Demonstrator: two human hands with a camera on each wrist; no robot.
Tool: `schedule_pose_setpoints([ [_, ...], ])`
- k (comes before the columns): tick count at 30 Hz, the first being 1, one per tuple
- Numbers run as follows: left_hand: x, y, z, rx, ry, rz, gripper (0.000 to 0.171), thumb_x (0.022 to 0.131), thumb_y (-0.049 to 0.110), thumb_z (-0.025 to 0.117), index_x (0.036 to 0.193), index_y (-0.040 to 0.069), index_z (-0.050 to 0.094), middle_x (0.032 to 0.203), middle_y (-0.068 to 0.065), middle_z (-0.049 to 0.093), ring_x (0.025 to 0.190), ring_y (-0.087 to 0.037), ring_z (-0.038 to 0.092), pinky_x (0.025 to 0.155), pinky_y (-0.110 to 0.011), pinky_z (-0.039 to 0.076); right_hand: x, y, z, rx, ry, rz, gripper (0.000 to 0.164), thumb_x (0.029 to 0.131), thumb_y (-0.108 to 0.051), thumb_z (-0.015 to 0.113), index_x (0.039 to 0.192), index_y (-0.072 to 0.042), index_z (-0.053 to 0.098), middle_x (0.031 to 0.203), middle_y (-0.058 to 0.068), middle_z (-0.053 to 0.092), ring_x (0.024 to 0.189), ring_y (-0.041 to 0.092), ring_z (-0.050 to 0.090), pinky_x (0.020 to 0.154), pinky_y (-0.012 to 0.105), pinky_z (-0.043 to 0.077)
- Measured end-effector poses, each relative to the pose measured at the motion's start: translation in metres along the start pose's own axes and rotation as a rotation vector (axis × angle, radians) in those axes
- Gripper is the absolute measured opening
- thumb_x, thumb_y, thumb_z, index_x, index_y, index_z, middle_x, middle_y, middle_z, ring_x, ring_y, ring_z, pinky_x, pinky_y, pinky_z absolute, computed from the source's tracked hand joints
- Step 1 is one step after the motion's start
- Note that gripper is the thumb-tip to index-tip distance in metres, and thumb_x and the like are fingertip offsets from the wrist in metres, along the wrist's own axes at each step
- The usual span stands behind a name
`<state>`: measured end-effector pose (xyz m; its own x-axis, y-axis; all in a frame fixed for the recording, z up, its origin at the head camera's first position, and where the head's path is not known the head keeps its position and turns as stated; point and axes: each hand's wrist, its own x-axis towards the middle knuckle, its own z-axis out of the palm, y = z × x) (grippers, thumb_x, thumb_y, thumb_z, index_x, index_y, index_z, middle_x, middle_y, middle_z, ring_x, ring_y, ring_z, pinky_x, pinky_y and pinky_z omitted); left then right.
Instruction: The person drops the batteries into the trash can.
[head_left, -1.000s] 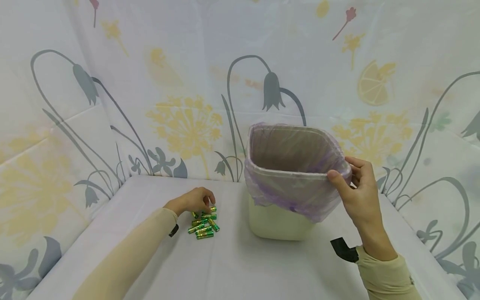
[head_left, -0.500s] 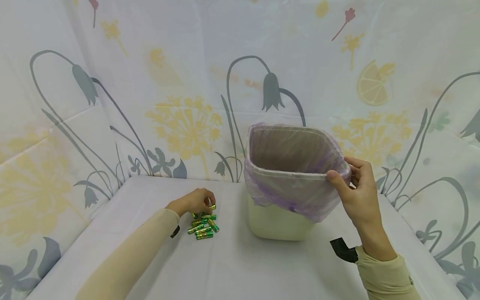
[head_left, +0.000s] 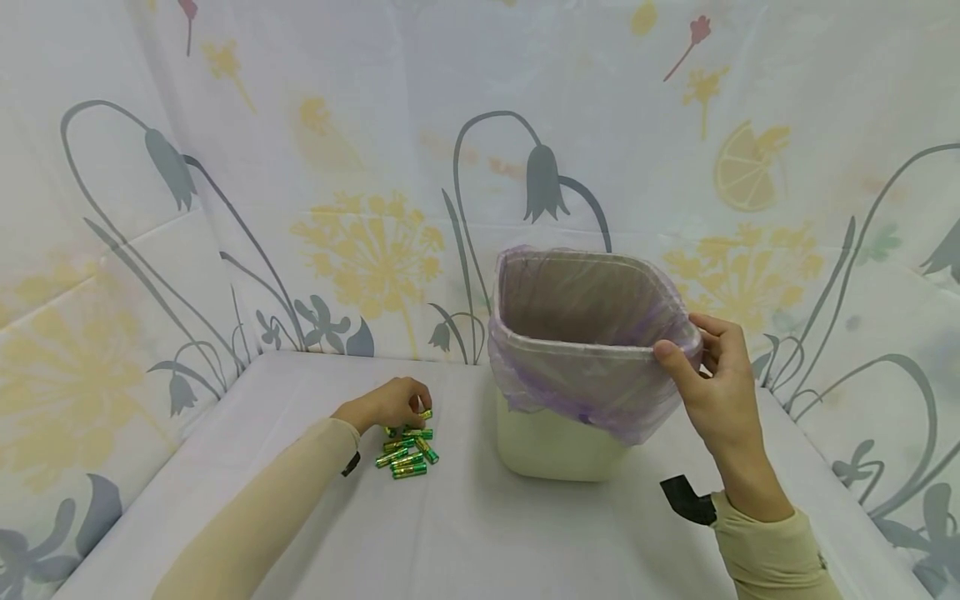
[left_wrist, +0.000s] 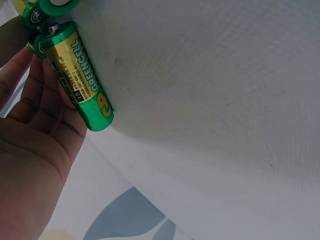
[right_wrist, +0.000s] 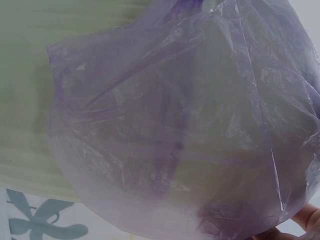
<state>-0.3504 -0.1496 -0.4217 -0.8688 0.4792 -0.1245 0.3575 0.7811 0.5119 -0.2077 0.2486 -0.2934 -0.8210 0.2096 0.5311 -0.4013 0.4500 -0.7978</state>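
My left hand reaches down at the far edge of a small pile of green-and-gold batteries. In the left wrist view, its thumb and fingers pinch a battery end, partly hidden, while another battery lies against the fingers. Several batteries lie just in front of the hand. My right hand grips the right rim of a pale green trash can, thumb in front and fingers behind. A translucent purple trash bag lines the can and folds over its rim; in the right wrist view the bag covers most.
The can stands upright on a white-covered table, right of the batteries. A patterned curtain rises behind and along both sides. Black straps hang near the cuffs.
The left hand has shifted very slightly right over the far batteries, then stays still. The right hand, can and bag have not moved.
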Motion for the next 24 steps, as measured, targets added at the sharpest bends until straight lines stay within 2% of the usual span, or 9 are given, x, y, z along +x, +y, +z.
schedule_pose_setpoints([
  [6,-0.002,0.0,0.0,0.018,0.002,0.012,0.015,0.082,0.012,0.076,0.093,0.015,0.067,0.083,-0.001,0.057,0.077,-0.016,0.054,0.067,-0.03,0.047,0.0,-0.001,0.001,-0.004,0.005,-0.002,0.052,0.091,-0.021,0.066,0.136,-0.011,0.041,0.116,0.008,0.053,0.095,0.011,0.056,0.079,0.015,0.042],
  [15,-0.006,0.005,-0.005,-0.036,-0.008,0.003,0.018,0.081,0.01,0.076,0.097,0.012,0.067,0.086,-0.004,0.058,0.076,-0.018,0.056,0.064,-0.03,0.049,-0.001,0.0,0.0,0.017,0.009,-0.001,0.052,0.09,-0.02,0.067,0.136,-0.012,0.042,0.115,0.007,0.054,0.093,0.01,0.056,0.076,0.015,0.042],
  [24,-0.008,0.006,-0.015,0.031,0.022,0.052,0.014,0.084,0.012,0.074,0.096,0.014,0.067,0.084,-0.001,0.058,0.078,-0.017,0.054,0.071,-0.032,0.047,-0.001,-0.002,0.001,0.011,0.014,-0.004,0.051,0.091,-0.019,0.066,0.135,-0.012,0.042,0.113,0.006,0.054,0.093,0.012,0.056,0.075,0.016,0.043],
])
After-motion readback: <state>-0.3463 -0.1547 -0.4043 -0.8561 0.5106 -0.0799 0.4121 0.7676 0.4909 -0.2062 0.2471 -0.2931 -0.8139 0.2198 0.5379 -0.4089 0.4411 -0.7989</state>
